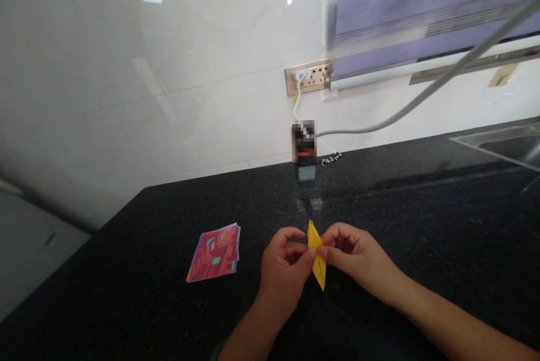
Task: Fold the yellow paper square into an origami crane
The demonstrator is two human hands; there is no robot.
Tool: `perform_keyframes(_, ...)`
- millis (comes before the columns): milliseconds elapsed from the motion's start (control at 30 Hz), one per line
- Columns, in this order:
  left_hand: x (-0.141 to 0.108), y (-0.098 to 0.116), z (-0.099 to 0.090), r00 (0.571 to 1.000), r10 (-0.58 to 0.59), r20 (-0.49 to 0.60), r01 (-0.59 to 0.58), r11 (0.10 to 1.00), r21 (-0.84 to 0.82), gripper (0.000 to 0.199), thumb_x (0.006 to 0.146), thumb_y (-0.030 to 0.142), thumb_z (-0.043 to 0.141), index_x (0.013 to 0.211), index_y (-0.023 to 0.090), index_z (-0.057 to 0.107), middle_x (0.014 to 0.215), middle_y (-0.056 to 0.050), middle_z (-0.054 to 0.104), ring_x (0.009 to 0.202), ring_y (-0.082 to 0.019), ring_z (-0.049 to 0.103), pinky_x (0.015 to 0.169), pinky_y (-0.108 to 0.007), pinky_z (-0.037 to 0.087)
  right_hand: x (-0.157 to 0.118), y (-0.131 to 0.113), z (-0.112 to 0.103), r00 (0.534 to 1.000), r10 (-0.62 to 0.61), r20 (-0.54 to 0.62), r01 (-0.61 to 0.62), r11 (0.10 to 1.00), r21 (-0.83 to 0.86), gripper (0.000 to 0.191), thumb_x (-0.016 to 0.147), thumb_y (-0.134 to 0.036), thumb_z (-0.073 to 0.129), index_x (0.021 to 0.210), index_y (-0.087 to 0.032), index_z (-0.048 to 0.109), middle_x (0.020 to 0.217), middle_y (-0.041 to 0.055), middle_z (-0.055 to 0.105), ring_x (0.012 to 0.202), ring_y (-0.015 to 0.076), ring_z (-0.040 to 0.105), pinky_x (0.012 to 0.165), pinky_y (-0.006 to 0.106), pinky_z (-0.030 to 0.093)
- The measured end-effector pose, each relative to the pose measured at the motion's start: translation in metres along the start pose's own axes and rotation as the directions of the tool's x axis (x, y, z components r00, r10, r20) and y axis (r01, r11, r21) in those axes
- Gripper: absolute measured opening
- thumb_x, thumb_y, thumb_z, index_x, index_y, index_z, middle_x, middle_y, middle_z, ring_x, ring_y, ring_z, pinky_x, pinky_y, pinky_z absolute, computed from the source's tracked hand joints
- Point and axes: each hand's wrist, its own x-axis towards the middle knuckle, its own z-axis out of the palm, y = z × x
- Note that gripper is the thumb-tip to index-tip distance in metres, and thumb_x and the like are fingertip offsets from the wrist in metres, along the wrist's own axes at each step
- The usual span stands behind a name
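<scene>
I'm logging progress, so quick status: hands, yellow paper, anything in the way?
Left hand and right hand holding folded yellow paper mid-length. Slim, tapered at both ends. Red patterned paper stack apart, leftward, not in the way.

Looking forward and down from a single camera worn on the head, catching the left hand [280, 271] and right hand [360, 251] at close range, low in view. Facing, farther off, the wall [202, 85] beyond the back edge of the countertop [139, 293]. Leaning askew to that edge, taking in the back left corner too.
</scene>
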Motion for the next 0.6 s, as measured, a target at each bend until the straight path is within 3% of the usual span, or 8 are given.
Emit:
perform_keyframes(100, -0.0006, -0.0001, -0.0002, 1.000, 0.016, 0.012, -0.016, 1.000, -0.011, 0.028, 0.069, 0.018, 0.061, 0.090, 0.018, 0.043, 0.060, 0.001, 0.064, 0.054, -0.012, 0.059, 0.053, -0.021, 0.043, 0.0003, -0.0016, 0.0013, 0.998, 0.054, 0.012, -0.055, 0.995, 0.081, 0.025, 0.064, -0.032, 0.067, 0.078, -0.017, 0.052, 0.061, -0.0037, 0.053, 0.055, 0.0091, 0.049, 0.050, 0.021, 0.040)
perform_keyframes(200, -0.0007, -0.0004, -0.0002, 1.000, 0.017, 0.020, -0.017, 1.000, -0.008, 0.027, 0.069, 0.018, 0.062, 0.089, 0.018, 0.044, 0.058, 0.002, 0.063, 0.052, -0.011, 0.058, 0.050, -0.020, 0.041, -0.0005, -0.0030, 0.0002, 0.995, 0.078, 0.065, -0.081, 0.996, 0.040, 0.024, 0.068, -0.037, 0.062, 0.074, -0.015, 0.055, 0.060, -0.0027, 0.052, 0.052, 0.0090, 0.048, 0.049, 0.021, 0.040)
perform_keyframes(467, -0.0005, 0.0040, 0.0006, 0.994, -0.009, 0.112, 0.013, 0.999, -0.031, 0.016, 0.071, 0.024, 0.060, 0.083, 0.014, 0.059, 0.073, -0.004, 0.063, 0.066, -0.013, 0.058, 0.063, -0.024, 0.044, -0.0036, -0.0059, -0.0030, 0.992, 0.028, 0.120, -0.018, 0.996, -0.085, 0.020, 0.077, -0.033, 0.054, 0.069, -0.015, 0.054, 0.058, -0.0032, 0.048, 0.052, 0.0086, 0.043, 0.050, 0.020, 0.037)
perform_keyframes(600, 0.0001, 0.0056, -0.0018, 0.996, 0.014, 0.085, -0.019, 0.998, 0.067, 0.014, 0.070, 0.026, 0.060, 0.077, 0.014, 0.063, 0.070, -0.003, 0.061, 0.065, -0.013, 0.054, 0.061, -0.023, 0.042, -0.0059, -0.0063, -0.0041, 0.988, -0.015, 0.153, 0.045, 0.981, -0.191, 0.019, 0.079, -0.032, 0.051, 0.069, -0.016, 0.055, 0.061, -0.0019, 0.048, 0.056, 0.0098, 0.045, 0.052, 0.020, 0.038)
